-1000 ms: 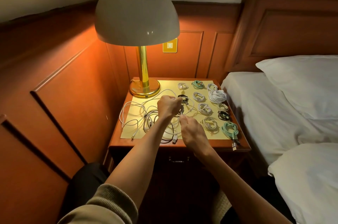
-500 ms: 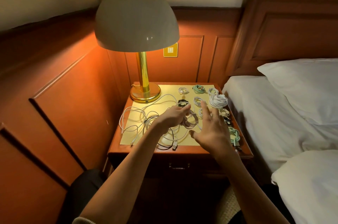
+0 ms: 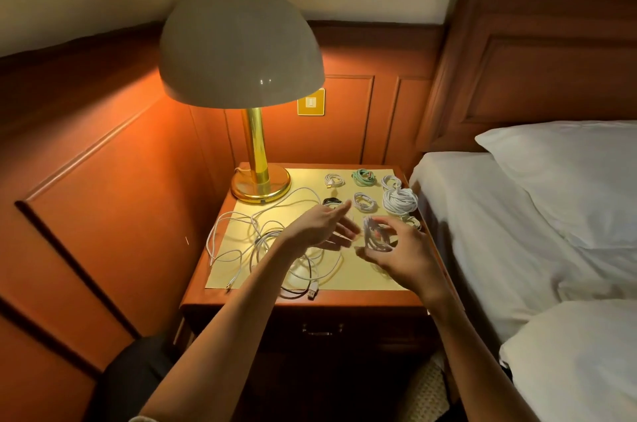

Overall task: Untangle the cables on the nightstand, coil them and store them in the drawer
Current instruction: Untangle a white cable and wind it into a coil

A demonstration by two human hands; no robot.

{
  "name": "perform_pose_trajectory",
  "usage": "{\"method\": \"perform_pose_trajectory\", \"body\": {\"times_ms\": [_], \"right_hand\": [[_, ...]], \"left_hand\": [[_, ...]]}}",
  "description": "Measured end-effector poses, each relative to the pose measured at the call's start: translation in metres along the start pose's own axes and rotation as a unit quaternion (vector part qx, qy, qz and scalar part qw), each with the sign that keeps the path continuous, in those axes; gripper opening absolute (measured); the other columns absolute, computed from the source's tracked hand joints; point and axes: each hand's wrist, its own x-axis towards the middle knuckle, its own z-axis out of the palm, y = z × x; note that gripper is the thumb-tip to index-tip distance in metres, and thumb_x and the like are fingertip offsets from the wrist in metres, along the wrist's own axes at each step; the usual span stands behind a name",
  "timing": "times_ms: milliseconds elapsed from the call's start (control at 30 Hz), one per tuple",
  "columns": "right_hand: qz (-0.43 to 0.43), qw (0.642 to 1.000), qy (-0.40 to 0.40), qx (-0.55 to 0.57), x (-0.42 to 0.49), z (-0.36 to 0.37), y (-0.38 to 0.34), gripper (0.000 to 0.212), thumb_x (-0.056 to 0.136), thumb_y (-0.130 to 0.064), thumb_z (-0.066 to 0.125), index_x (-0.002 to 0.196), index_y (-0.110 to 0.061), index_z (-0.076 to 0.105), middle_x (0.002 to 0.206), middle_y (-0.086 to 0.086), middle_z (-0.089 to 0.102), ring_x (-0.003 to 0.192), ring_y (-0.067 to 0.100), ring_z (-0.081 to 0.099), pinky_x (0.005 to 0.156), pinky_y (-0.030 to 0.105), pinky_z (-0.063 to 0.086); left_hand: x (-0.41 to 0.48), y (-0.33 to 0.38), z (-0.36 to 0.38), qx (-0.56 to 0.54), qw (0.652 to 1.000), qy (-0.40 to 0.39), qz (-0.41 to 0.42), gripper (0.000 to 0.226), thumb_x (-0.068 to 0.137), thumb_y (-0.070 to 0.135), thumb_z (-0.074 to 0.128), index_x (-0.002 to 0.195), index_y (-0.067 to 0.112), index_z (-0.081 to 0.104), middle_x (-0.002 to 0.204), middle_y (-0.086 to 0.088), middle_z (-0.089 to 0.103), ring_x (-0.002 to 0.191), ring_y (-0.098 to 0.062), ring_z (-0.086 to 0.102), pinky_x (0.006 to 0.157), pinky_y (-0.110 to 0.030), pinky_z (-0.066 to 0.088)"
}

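A loose tangle of white cables sprawls over the left half of the yellow mat on the nightstand. My left hand hovers above the tangle with fingers stretched out, holding nothing. My right hand holds a small white cable coil upright between thumb and curled fingers, just right of the left hand. Several finished coils lie at the back right: a white coil, a teal coil, a black coil and a thick white coil. The drawer below is closed.
A brass lamp with a wide dome shade stands at the nightstand's back left. Wood wall panelling runs along the left and back. The bed with white pillows sits tight against the right side. A USB plug lies at the front edge.
My left hand let go of the tangled cables and spread its fingers. My right hand went from an open reach to holding a small white coil lifted off the mat.
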Motion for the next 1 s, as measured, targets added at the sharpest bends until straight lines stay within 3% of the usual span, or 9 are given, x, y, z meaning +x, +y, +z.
{"method": "perform_pose_trajectory", "body": {"times_ms": [133, 233, 400, 467, 567, 700, 767, 867, 1000], "right_hand": [[0.048, 0.997, 0.030, 0.058, 0.006, -0.010, 0.017, 0.070, 0.071, -0.036, 0.089, 0.134, -0.024, 0.060, 0.119, -0.001, 0.067, 0.108, 0.012, 0.061, 0.085, 0.025, 0.054], [0.069, 0.993, 0.040, 0.088, 0.010, -0.012, 0.025, 0.068, 0.070, -0.037, 0.089, 0.131, -0.026, 0.061, 0.114, -0.003, 0.068, 0.109, 0.015, 0.064, 0.091, 0.041, 0.058], [0.077, 0.990, 0.033, 0.112, 0.013, -0.014, 0.031, 0.066, 0.073, -0.037, 0.087, 0.131, -0.028, 0.059, 0.111, -0.007, 0.064, 0.109, 0.016, 0.064, 0.089, 0.044, 0.059], [0.079, 0.990, 0.030, 0.111, 0.014, -0.016, 0.033, 0.065, 0.072, -0.039, 0.088, 0.130, -0.030, 0.060, 0.113, -0.007, 0.065, 0.110, 0.014, 0.063, 0.090, 0.042, 0.059], [0.083, 0.992, 0.036, 0.091, 0.016, -0.018, 0.032, 0.066, 0.072, -0.038, 0.088, 0.131, -0.029, 0.060, 0.109, -0.009, 0.065, 0.107, 0.010, 0.062, 0.087, 0.031, 0.056], [0.075, 0.997, 0.015, 0.022, 0.029, -0.010, 0.019, 0.066, 0.076, -0.032, 0.086, 0.134, -0.021, 0.058, 0.117, -0.003, 0.063, 0.102, 0.011, 0.058, 0.086, 0.026, 0.051], [0.068, 0.997, -0.006, -0.025, 0.043, 0.006, 0.011, 0.066, 0.075, -0.030, 0.085, 0.134, -0.019, 0.058, 0.123, 0.000, 0.059, 0.103, 0.014, 0.057, 0.086, 0.026, 0.050], [0.071, 0.990, -0.044, -0.113, 0.067, 0.040, 0.003, 0.063, 0.075, -0.028, 0.084, 0.131, -0.014, 0.059, 0.128, 0.008, 0.056, 0.108, 0.022, 0.059, 0.087, 0.031, 0.051], [0.096, 0.959, -0.097, -0.249, 0.093, 0.078, -0.008, 0.022, 0.083, -0.013, 0.071, 0.100, -0.009, 0.058, 0.122, 0.013, 0.053, 0.096, 0.028, 0.058, 0.068, 0.033, 0.043]], "left_hand": [[0.038, -0.032, 0.003, 0.263, 0.944, 0.194, 0.039, 0.024, 0.099, 0.029, 0.059, 0.103, 0.010, 0.074, 0.101, -0.008, 0.075, 0.087, -0.019, 0.069, 0.083, -0.039, 0.059], [0.059, -0.055, 0.021, 0.344, 0.914, 0.211, 0.037, 0.029, 0.092, 0.037, 0.069, 0.106, 0.012, 0.073, 0.108, -0.005, 0.071, 0.092, -0.018, 0.065, 0.079, -0.033, 0.054], [0.076, -0.075, 0.039, 0.377, 0.884, 0.264, 0.079, 0.011, 0.095, 0.028, 0.066, 0.097, 0.019, 0.072, 0.103, 0.000, 0.059, 0.090, -0.017, 0.057, 0.070, -0.027, 0.039], [0.081, -0.078, 0.037, 0.292, 0.907, 0.283, 0.110, 0.012, 0.094, 0.028, 0.067, 0.092, 0.020, 0.075, 0.096, 0.003, 0.063, 0.083, -0.015, 0.058, 0.068, -0.025, 0.040], [0.078, -0.079, 0.022, 0.001, 0.941, 0.306, 0.145, 0.016, 0.089, 0.033, 0.074, 0.098, 0.021, 0.077, 0.092, -0.001, 0.072, 0.075, -0.016, 0.068, 0.065, -0.029, 0.056], [0.060, -0.077, -0.005, -0.366, 0.867, 0.305, 0.149, 0.025, 0.092, 0.020, 0.069, 0.111, 0.004, 0.072, 0.089, -0.008, 0.073, 0.069, -0.017, 0.069, 0.071, -0.033, 0.061], [0.052, -0.075, -0.018, -0.447, 0.826, 0.313, 0.139, 0.021, 0.094, 0.021, 0.066, 0.109, 0.007, 0.072, 0.082, -0.005, 0.069, 0.069, -0.015, 0.069, 0.069, -0.029, 0.060], [0.044, -0.078, -0.031, -0.492, 0.806, 0.303, 0.127, 0.015, 0.093, 0.021, 0.069, 0.103, 0.011, 0.073, 0.082, -0.007, 0.068, 0.071, -0.017, 0.068, 0.068, -0.027, 0.058], [0.037, -0.083, -0.042, -0.508, 0.804, 0.287, 0.110, 0.018, 0.093, 0.018, 0.068, 0.108, 0.008, 0.073, 0.082, -0.003, 0.069, 0.069, -0.015, 0.067, 0.070, -0.026, 0.059]]}}
